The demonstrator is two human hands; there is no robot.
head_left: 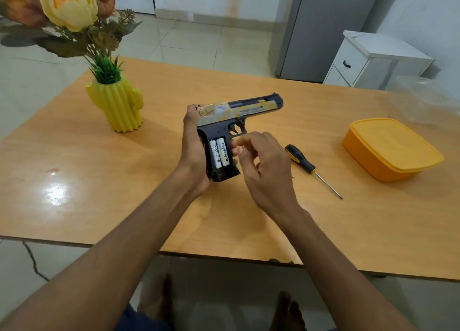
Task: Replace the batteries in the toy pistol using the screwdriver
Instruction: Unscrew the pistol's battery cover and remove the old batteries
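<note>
The left hand grips the toy pistol upright above the table, its batteries exposed; the right hand hovers beside, fingers loosely curled, empty; the screwdriver rests right of the pistol, likely parked within reach

Wooden table, yellow cactus-shaped vase of artificial flowers far left, lidded orange plastic container right, white drawer cabinet and grey refrigerator beyond.

You sit at a glossy orange-brown wooden tabletop that catches a bright glare of light on its left side, over a floor of pale cream tiles. Beyond it you see a tall grey cabinet, a small white drawer unit and white walls.
</note>
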